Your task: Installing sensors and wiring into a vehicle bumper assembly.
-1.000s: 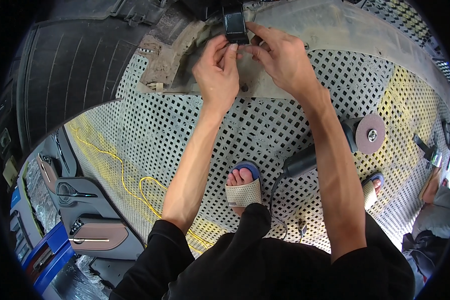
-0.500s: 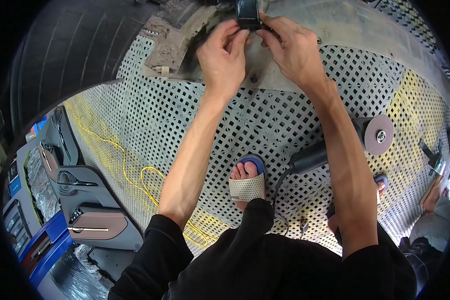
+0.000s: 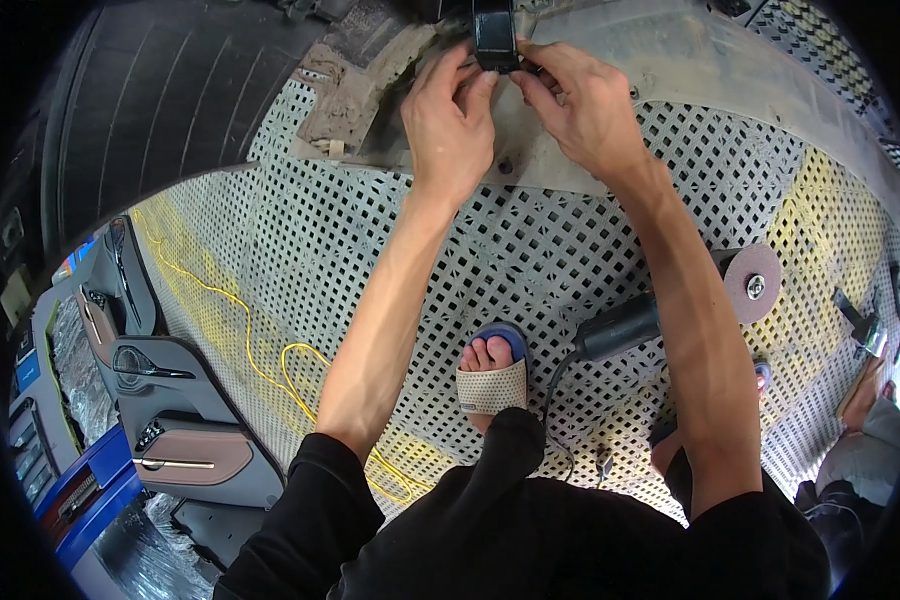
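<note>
At the top middle, a glossy black, box-like part (image 3: 495, 40) sits between my two hands, its upper end cut off by the picture's edge. My left hand (image 3: 450, 130) pinches its lower left corner between thumb and fingers. On the lower right corner, the thumb and curled fingers of my right hand (image 3: 592, 110) close in the same way. Behind the hands spreads a dusty grey-brown panel (image 3: 560, 165), with a dirt-caked piece (image 3: 335, 95) to its left. Whether the black part is fixed to anything above is hidden.
A large dark tire (image 3: 160, 100) fills the upper left. An angle grinder (image 3: 615, 328) with a round abrasive disc lies under my right forearm. Door panels (image 3: 195, 450) stand at the left by a yellow cord (image 3: 255, 365). A hammer-like tool (image 3: 858, 322) and another person's leg (image 3: 875, 445) are far right.
The black part and both hands appear slightly lower in the picture, with the view itself shifting a little. Both hands keep their pinch on the part.
</note>
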A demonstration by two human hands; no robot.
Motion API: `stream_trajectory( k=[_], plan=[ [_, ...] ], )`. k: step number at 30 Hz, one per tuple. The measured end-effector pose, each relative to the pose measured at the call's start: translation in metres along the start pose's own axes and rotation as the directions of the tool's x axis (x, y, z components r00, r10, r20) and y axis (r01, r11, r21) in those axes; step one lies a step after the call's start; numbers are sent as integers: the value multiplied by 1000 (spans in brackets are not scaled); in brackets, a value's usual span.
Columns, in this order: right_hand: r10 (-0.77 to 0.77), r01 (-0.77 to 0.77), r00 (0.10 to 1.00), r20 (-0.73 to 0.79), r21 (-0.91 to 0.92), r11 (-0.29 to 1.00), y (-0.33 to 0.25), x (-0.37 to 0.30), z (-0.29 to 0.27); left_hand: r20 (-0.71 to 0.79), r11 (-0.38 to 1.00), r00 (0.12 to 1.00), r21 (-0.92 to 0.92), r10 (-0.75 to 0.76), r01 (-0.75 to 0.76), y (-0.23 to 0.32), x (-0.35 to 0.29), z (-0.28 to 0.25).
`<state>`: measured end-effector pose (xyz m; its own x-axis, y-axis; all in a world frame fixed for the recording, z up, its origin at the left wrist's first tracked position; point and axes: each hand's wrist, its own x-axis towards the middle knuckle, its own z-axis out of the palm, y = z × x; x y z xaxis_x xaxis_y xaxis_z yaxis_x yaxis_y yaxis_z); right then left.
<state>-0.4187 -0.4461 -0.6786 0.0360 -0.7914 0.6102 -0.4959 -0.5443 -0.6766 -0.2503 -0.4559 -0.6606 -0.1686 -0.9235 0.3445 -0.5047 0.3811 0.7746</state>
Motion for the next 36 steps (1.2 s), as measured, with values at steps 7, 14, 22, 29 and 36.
stream_trajectory(
  k=[7, 14, 22, 29, 36],
  plan=[
    [25, -25, 1000, -1, 21, 999, -2, -4, 5, 2, 992, 999, 117, 48, -48, -8, 0, -4],
    [3, -7, 996, 94, 46, 999, 2, 6, -7, 0, 981, 992, 152, 123, -122, -5, 6, -5],
    [77, -92, 983, 166, 85, 992, -5, 13, -17, 21, 987, 998, 148, 67, -69, 3, 3, -7],
    [229, -228, 972, 56, -23, 973, -12, 15, -24, 23, 992, 999, 119, 25, -28, 10, 4, -8],
    [163, -123, 975, 148, -245, 962, -17, 38, -36, 24, 997, 1000, 74, 1, -3, 12, 4, -9]
  ],
)
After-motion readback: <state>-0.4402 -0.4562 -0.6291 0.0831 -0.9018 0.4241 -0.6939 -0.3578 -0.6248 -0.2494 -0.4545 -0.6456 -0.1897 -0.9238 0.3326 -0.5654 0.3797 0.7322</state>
